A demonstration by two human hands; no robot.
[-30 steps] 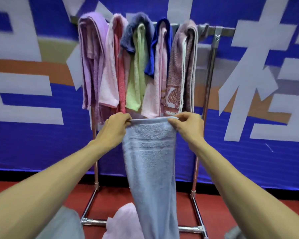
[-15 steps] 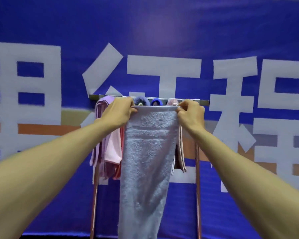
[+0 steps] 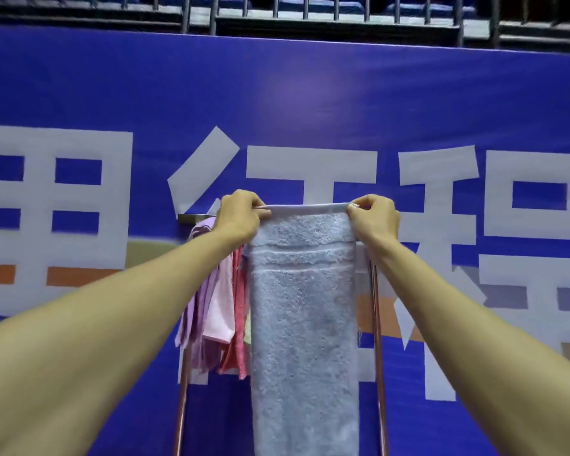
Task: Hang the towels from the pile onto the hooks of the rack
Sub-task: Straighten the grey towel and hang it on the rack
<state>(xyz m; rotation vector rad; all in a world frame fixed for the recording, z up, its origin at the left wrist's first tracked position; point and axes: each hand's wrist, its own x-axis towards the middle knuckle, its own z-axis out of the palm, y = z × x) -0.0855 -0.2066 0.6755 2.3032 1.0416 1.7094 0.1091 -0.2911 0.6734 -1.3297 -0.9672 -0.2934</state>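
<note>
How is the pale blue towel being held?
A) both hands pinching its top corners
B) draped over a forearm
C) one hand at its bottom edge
A: the left hand and the right hand each pinch a top corner of the pale blue towel, which hangs down between them.

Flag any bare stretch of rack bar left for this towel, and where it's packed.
Bare: only the bar end left of the lilac towel. Packed: the lilac one, pink towel and red towel hang tight between it and the held grey-blue towel. Bar behind that towel and the right hand, up to the right post, is hidden.
</note>
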